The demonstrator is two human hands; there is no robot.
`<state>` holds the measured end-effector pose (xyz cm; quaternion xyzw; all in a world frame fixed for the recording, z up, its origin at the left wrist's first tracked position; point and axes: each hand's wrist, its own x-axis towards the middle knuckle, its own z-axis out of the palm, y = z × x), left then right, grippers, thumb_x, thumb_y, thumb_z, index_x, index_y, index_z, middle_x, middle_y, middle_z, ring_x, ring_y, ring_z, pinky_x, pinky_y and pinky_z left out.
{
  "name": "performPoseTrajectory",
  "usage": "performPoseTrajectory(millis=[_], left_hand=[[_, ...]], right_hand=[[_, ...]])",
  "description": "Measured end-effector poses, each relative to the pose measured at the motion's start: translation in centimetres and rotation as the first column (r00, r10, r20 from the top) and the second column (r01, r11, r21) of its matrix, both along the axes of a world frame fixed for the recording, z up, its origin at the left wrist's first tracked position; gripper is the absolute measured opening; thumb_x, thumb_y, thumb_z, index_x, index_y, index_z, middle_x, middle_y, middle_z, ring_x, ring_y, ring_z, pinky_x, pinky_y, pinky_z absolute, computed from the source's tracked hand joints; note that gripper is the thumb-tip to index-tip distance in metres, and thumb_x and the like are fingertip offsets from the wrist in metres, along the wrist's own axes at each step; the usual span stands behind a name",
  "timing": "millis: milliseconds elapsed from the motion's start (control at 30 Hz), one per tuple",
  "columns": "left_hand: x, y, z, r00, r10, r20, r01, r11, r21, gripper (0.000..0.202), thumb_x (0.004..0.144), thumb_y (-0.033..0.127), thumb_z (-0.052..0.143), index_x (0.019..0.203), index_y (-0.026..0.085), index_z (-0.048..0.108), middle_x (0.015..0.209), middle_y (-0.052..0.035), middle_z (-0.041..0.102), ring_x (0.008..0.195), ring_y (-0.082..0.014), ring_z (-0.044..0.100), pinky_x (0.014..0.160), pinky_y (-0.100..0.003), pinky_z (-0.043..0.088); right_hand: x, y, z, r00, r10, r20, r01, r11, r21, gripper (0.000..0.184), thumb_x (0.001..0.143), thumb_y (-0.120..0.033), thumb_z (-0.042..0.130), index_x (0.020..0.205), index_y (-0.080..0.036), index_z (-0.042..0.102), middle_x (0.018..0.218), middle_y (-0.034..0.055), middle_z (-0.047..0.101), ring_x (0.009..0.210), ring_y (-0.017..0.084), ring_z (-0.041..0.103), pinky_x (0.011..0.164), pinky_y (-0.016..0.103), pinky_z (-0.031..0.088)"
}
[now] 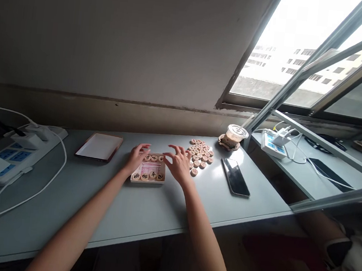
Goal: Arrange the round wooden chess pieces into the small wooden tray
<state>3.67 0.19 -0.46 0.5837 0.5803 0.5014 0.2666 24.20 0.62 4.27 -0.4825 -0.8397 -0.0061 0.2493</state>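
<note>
A shallow open box (147,182) sits on the desk, with round wooden Chinese chess pieces in a row along its far side and another row along its near side. Pink and white paper (150,167) shows on the floor of the box between the rows. My left hand (137,157) is at the box's far left corner, fingers curved and apart, partly hiding that end of the far row. Over the right edge hovers my right hand (178,163), fingers spread and holding nothing visible. Just to its right lies a cluster of loose chess pieces (202,153).
The box lid (98,146) lies upturned at the left. A phone (236,176) and a lidded drink cup (234,135) with a straw are on the right. Power strips (17,153) and white cables crowd the left end. A metal frame (278,98) borders the desk's right side.
</note>
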Motion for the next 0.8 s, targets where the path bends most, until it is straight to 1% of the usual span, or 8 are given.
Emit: performPoseTrajectory(millis=[100, 133, 200, 233, 300, 433, 600, 800], left_hand=[[-0.7, 0.4, -0.2, 0.997, 0.055, 0.053, -0.056, 0.998, 0.014, 0.032, 0.081, 0.041, 0.049, 0.104, 0.020, 0.060, 0.113, -0.0092, 0.063, 0.104, -0.0212, 0.058, 0.090, -0.034, 0.046], [-0.9, 0.6, -0.3, 0.996, 0.071, 0.049, -0.072, 0.997, 0.017, 0.032, 0.081, 0.041, 0.049, 0.102, 0.020, 0.060, 0.113, -0.0090, 0.063, 0.103, -0.0214, 0.058, 0.090, -0.034, 0.046], [-1.2, 1.0, -0.6, 0.995, 0.095, 0.022, -0.096, 0.995, 0.027, 0.031, 0.080, 0.041, 0.048, 0.099, 0.020, 0.061, 0.111, -0.0087, 0.064, 0.102, -0.0220, 0.058, 0.090, -0.035, 0.046], [-1.3, 1.2, -0.7, 0.995, 0.103, 0.006, -0.103, 0.994, 0.031, 0.031, 0.079, 0.041, 0.048, 0.098, 0.020, 0.062, 0.109, -0.0086, 0.065, 0.101, -0.0223, 0.059, 0.090, -0.036, 0.047], [-1.4, 1.6, -1.0, 0.994, 0.107, -0.018, -0.106, 0.994, 0.038, 0.032, 0.078, 0.041, 0.048, 0.096, 0.020, 0.063, 0.107, -0.0082, 0.065, 0.099, -0.0224, 0.059, 0.090, -0.036, 0.047], [-1.3, 1.7, -1.1, 0.993, 0.101, -0.053, -0.099, 0.994, 0.049, 0.032, 0.076, 0.041, 0.048, 0.094, 0.020, 0.064, 0.104, -0.0072, 0.066, 0.097, -0.0219, 0.059, 0.088, -0.035, 0.048], [-1.3, 1.4, -0.5, 0.992, 0.093, -0.079, -0.093, 0.996, 0.009, 0.032, 0.075, 0.043, 0.047, 0.091, 0.021, 0.064, 0.101, -0.0057, 0.066, 0.091, -0.0216, 0.059, 0.085, -0.035, 0.048], [-1.0, 1.2, 0.1, 0.992, 0.087, -0.096, -0.092, 0.995, -0.045, 0.031, 0.075, 0.043, 0.049, 0.090, 0.022, 0.066, 0.098, -0.0013, 0.065, 0.090, -0.0208, 0.058, 0.087, -0.036, 0.047]], right_hand=[[4.9, -1.0, 0.5, 0.946, -0.301, -0.116, 0.309, 0.949, 0.056, 0.034, 0.093, -0.039, 0.046, 0.121, -0.030, 0.061, 0.136, 0.0056, 0.051, 0.123, 0.026, 0.040, 0.100, 0.046, 0.023], [7.2, -1.7, 0.4, 0.884, -0.443, -0.150, 0.455, 0.889, 0.055, 0.040, 0.093, -0.041, 0.044, 0.128, -0.029, 0.056, 0.138, 0.0077, 0.049, 0.124, 0.028, 0.040, 0.099, 0.047, 0.024], [11.8, -3.5, -0.2, 0.692, -0.702, -0.169, 0.713, 0.702, 0.005, 0.062, 0.089, -0.053, 0.043, 0.142, -0.023, 0.039, 0.141, 0.0148, 0.045, 0.124, 0.034, 0.040, 0.098, 0.052, 0.026], [13.9, -4.5, -0.7, 0.610, -0.780, -0.143, 0.784, 0.620, -0.039, 0.076, 0.084, -0.060, 0.046, 0.146, -0.018, 0.031, 0.141, 0.0188, 0.044, 0.125, 0.036, 0.039, 0.098, 0.053, 0.027], [17.0, -6.1, -1.7, 0.533, -0.845, -0.039, 0.837, 0.534, -0.120, 0.098, 0.077, -0.068, 0.049, 0.150, -0.012, 0.017, 0.137, 0.0236, 0.047, 0.125, 0.038, 0.041, 0.100, 0.056, 0.025], [18.9, -7.3, -3.0, 0.515, -0.855, 0.065, 0.845, 0.494, -0.204, 0.106, 0.075, -0.067, 0.054, 0.151, -0.009, 0.008, 0.126, 0.0247, 0.055, 0.120, 0.038, 0.047, 0.103, 0.057, 0.023], [18.3, -7.6, -3.4, 0.460, -0.887, -0.027, 0.870, 0.457, -0.184, 0.087, 0.078, -0.057, 0.056, 0.146, -0.012, 0.024, 0.123, 0.0215, 0.058, 0.119, 0.037, 0.047, 0.106, 0.057, 0.019], [19.3, -11.6, -3.6, 0.606, -0.794, 0.047, 0.793, 0.599, -0.112, 0.081, 0.082, -0.065, 0.046, 0.143, -0.016, 0.029, 0.117, 0.0165, 0.061, 0.112, 0.032, 0.053, 0.108, 0.056, 0.018]])
